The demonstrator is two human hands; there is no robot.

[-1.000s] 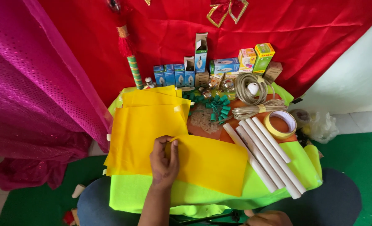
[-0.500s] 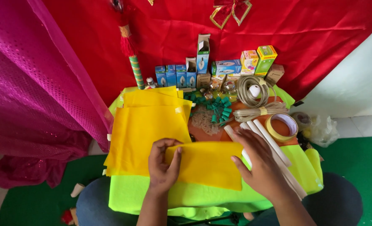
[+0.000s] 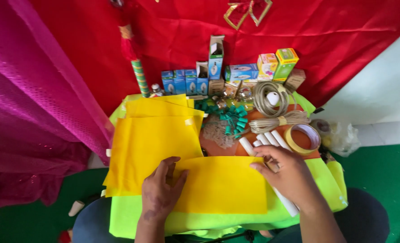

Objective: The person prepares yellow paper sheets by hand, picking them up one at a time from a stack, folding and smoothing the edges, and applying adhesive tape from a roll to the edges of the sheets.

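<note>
Yellow sheet [image 3: 222, 184] lies flat at the front of the table on a lime cloth [image 3: 132, 216], just right of a stack of yellow sheets [image 3: 152, 144]. Left hand [image 3: 160, 194] fingers spread, pressed flat on sheet's left edge. Right hand [image 3: 287, 173] open, fingers loosely curled, tips at the top right corner, over white tubes [image 3: 265, 139]. Tape roll [image 3: 302, 138] near, behind right hand.
</note>
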